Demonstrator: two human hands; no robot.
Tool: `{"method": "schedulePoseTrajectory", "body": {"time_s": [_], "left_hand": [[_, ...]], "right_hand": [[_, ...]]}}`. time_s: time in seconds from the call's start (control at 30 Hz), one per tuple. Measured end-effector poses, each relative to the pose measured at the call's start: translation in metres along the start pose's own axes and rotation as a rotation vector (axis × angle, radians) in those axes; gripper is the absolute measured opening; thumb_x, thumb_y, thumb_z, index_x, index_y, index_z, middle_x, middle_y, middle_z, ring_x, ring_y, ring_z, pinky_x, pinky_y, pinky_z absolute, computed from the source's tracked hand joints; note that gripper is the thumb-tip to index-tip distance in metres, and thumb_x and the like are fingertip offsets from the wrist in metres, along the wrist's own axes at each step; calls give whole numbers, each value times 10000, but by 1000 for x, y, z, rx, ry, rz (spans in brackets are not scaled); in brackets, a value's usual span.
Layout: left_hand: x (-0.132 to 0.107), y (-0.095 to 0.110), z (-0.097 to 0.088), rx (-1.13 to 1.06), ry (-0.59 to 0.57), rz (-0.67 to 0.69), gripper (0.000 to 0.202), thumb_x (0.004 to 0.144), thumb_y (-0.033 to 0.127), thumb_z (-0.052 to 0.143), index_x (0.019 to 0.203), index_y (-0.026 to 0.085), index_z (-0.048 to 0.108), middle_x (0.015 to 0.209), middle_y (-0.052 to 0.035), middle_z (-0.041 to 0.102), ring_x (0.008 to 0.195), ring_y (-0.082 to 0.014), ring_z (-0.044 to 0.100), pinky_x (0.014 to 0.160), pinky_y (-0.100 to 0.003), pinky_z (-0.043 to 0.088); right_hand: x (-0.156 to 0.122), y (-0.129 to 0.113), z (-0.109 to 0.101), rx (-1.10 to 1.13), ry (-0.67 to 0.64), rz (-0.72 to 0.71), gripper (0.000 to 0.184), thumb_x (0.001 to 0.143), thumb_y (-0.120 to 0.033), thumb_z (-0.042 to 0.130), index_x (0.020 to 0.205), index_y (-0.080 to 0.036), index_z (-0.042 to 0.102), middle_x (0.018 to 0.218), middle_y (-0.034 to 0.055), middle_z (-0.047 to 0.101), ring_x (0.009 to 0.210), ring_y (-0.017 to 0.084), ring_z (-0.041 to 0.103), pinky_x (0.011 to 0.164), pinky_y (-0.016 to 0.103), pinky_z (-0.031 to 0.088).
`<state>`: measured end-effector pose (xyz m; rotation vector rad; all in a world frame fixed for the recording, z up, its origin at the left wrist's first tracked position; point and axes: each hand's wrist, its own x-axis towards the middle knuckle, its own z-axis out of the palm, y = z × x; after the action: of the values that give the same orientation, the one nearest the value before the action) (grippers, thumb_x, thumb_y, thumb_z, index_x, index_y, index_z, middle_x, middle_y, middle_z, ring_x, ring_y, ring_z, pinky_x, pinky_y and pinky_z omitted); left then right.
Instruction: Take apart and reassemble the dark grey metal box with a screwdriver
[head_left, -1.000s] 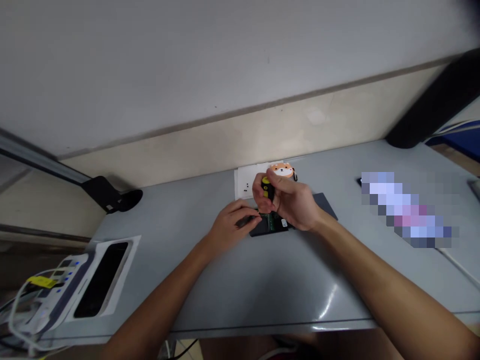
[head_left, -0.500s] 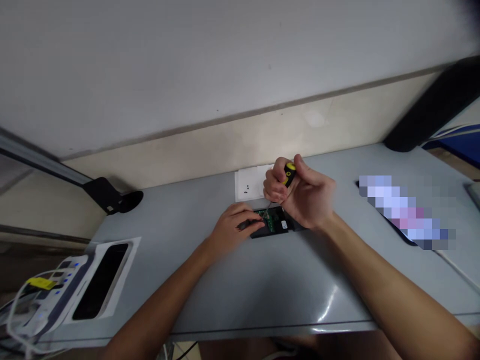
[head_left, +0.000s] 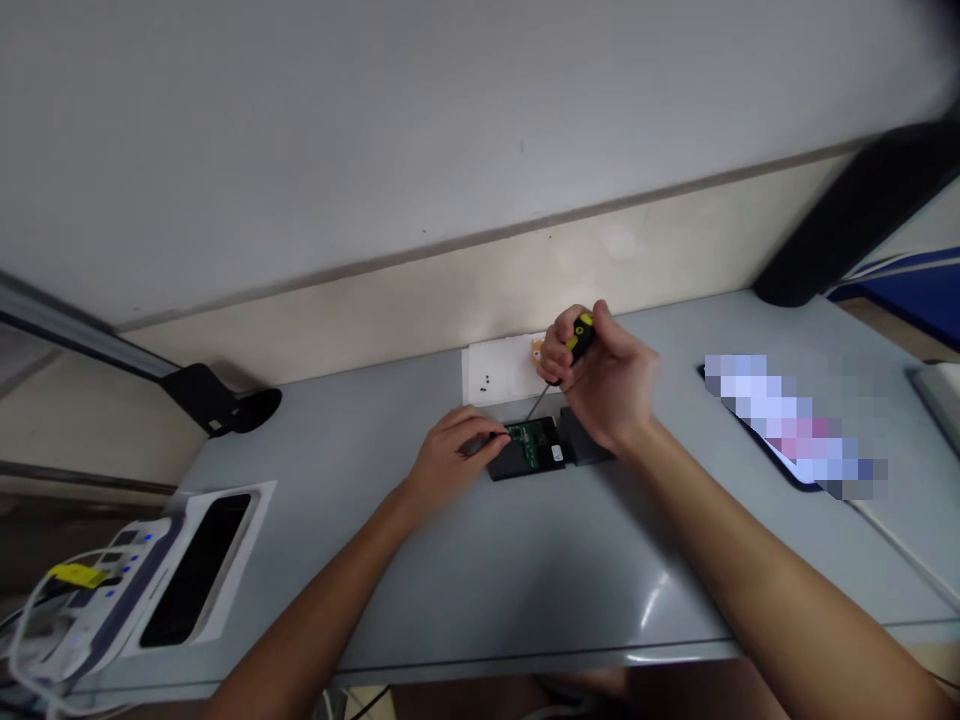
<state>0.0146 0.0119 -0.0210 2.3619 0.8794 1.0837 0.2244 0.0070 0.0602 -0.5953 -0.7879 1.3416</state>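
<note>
My right hand (head_left: 611,385) is wrapped round the black and yellow handle of a screwdriver (head_left: 582,336). Its thin shaft slants down to the left, the tip close to the top edge of an opened black electronic device (head_left: 556,454) with a green circuit board (head_left: 531,436). At the device's left side, the fingers of my left hand (head_left: 450,452) are pinched together over the board; what is between the fingertips is too small to tell. A dark grey flat piece (head_left: 583,440) lies right of the device, partly under my right wrist.
Behind the device, several tiny dark screws (head_left: 485,383) lie on white paper (head_left: 499,368). A dark phone (head_left: 199,570) and a power strip (head_left: 131,590) with cables are at left. A lit phone (head_left: 787,420) with a cable lies at right. Black stands (head_left: 259,405) rise near the wall.
My right hand has lifted the screwdriver slightly up off the board, so more of its shaft shows. My left hand stays pinched at the device. The view has shifted a little.
</note>
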Motion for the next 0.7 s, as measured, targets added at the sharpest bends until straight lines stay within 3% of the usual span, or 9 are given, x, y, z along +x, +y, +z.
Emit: {"method": "schedulePoseTrajectory", "body": {"time_s": [0.17, 0.33, 0.47, 0.7], "left_hand": [[16, -1, -2, 83, 24, 10, 198, 1013, 327, 637, 897, 210, 748, 795, -9, 683, 697, -124, 610, 667, -240, 516], [63, -13, 3, 187, -243, 69, 221, 1030, 336, 592, 960, 209, 759, 835, -20, 678, 727, -141, 620, 725, -259, 509], [98, -24, 11, 305, -381, 60, 167, 980, 283, 647, 887, 209, 765, 846, -24, 692, 802, -177, 648, 760, -276, 497], [108, -31, 14, 309, -508, 23, 173, 978, 332, 654, 962, 219, 784, 950, -35, 741, 833, -187, 686, 744, -271, 497]], "right_hand": [[9, 1, -10, -63, 149, -121, 507, 960, -657, 538, 675, -240, 496, 611, -33, 352, 519, 124, 321, 507, 286, 353], [18, 3, -23, -102, 246, -206, 494, 931, -668, 546, 690, -243, 472, 603, -39, 360, 502, 119, 322, 482, 278, 333], [23, 3, -33, -62, 291, -220, 464, 928, -642, 541, 702, -244, 469, 599, -41, 370, 494, 116, 323, 482, 269, 339], [25, -4, -42, -29, 294, -251, 476, 941, -657, 522, 713, -244, 459, 605, -42, 377, 492, 113, 342, 488, 260, 369]]}}
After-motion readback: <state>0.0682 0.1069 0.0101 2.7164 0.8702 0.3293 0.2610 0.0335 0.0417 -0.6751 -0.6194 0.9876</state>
